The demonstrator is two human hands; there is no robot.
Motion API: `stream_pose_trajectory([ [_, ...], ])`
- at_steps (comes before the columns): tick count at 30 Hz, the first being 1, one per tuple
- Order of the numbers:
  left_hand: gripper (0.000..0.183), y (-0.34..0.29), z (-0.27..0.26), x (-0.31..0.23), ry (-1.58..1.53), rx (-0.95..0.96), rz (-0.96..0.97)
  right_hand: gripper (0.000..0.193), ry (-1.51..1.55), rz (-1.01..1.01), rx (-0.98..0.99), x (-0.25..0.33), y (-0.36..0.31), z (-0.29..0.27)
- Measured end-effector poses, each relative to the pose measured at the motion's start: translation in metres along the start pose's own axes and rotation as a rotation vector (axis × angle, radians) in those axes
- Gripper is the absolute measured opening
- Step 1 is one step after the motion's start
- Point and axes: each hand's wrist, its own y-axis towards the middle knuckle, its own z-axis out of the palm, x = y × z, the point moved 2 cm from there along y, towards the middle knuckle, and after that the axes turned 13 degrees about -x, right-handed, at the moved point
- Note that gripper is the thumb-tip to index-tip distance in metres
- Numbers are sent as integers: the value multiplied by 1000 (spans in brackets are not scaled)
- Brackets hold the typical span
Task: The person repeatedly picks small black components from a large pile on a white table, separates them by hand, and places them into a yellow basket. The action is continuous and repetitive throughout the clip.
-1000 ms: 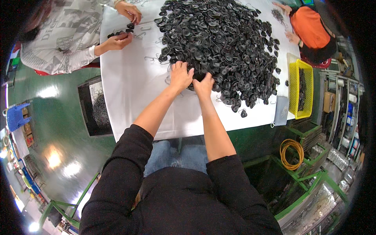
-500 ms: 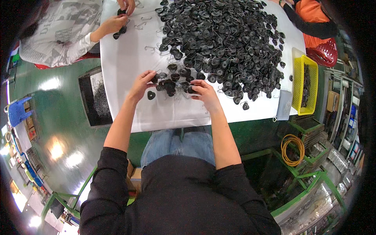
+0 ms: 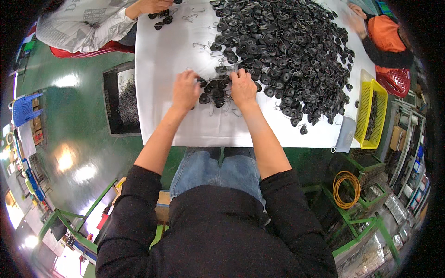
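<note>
A small cluster of black round discs with thin wire hooks lies on the white-covered table between my hands. My left hand is at its left side, fingers curled and smeared by motion, with dark pieces beside the fingertips. On the right side of the cluster, my right hand has its fingers bent down and bunched together. What its fingertips pinch is hidden among the black pieces. Beyond and to the right spreads a large heap of the same hooked discs.
A yellow basket with dark pieces stands at the table's right edge, beside a grey pouch. Left of the table is a black crate holding wire pieces. One co-worker's hand is at the far left, another person's hands at the far right.
My hands have gone from spread fingers around the cluster to bent fingers at its far edges. The discs look more gathered. The whole view has shifted slightly.
</note>
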Motion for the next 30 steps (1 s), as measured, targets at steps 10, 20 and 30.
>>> stream_pose_trajectory([
  [10,19,26,14,-20,-434,367,-352,14,858,725,161,-16,-20,-17],
  [20,22,25,-6,-7,-543,385,-760,20,167,341,604,-21,-14,-36],
  [30,32,23,-8,17,-53,530,-707,12,396,268,110,0,38,-14],
])
